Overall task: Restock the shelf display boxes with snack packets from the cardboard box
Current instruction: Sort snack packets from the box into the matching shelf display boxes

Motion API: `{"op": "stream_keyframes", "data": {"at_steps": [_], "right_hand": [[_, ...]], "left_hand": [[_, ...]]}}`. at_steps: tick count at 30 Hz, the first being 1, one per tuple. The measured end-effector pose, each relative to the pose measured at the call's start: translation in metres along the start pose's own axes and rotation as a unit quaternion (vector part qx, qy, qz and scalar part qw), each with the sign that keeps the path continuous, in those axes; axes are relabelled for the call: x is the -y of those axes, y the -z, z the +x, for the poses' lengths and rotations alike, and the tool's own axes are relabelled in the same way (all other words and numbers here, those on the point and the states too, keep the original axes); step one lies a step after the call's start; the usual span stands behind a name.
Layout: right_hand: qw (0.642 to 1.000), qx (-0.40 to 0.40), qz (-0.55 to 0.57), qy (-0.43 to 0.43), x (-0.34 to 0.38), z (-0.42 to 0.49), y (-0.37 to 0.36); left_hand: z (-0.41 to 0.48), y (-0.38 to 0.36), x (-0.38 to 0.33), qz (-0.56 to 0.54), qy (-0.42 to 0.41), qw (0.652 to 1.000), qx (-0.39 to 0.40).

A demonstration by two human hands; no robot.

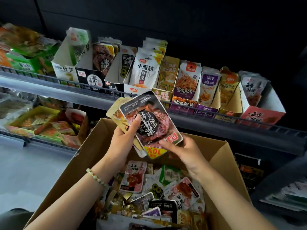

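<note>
The cardboard box [93, 146] filled the lower centre of the frame, with loose packets [166, 193] lying in it. Above its far edge, at centre frame, the left hand [123, 138] and the right hand [184, 150] held a stack of packets [149, 120] between them. Behind, a row of display boxes [163, 95] stood on a shelf [33, 82] crossing the upper frame. A lower shelf [16, 138] sat at middle left.

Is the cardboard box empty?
No: many loose packets lie in the cardboard box, below the dark packet that the left hand and right hand grip.
</note>
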State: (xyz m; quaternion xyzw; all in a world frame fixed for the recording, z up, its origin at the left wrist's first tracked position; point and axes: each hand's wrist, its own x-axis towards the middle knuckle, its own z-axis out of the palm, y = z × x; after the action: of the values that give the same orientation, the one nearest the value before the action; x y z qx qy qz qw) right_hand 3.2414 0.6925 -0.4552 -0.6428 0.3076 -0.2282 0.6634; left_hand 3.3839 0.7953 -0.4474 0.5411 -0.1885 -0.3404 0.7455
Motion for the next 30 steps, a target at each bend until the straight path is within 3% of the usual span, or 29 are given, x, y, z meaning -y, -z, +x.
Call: {"op": "stream_keyframes", "data": {"at_steps": [6, 11, 19, 25, 30], "right_hand": [[0.985, -0.042, 0.165, -0.026, 0.020, 0.024, -0.025], [0.994, -0.009, 0.106, -0.017, 0.035, 0.044, -0.060], [0.995, -0.047, 0.072, 0.047, 0.084, 0.089, -0.083], [0.982, -0.077, -0.080, 0.151, 0.156, 0.155, -0.100], [0.942, -0.119, -0.231, 0.213, 0.201, 0.233, -0.143]], "left_hand": [[0.020, 0.028, -0.025, -0.010, -0.019, 0.998, -0.053], [0.038, 0.056, -0.043, 0.015, -0.044, 0.997, -0.057], [0.077, 0.108, -0.080, -0.005, -0.106, 0.990, -0.088], [0.105, 0.150, -0.094, 0.024, -0.149, 0.980, -0.132], [0.122, 0.166, -0.100, 0.011, -0.154, 0.978, -0.137]]}}
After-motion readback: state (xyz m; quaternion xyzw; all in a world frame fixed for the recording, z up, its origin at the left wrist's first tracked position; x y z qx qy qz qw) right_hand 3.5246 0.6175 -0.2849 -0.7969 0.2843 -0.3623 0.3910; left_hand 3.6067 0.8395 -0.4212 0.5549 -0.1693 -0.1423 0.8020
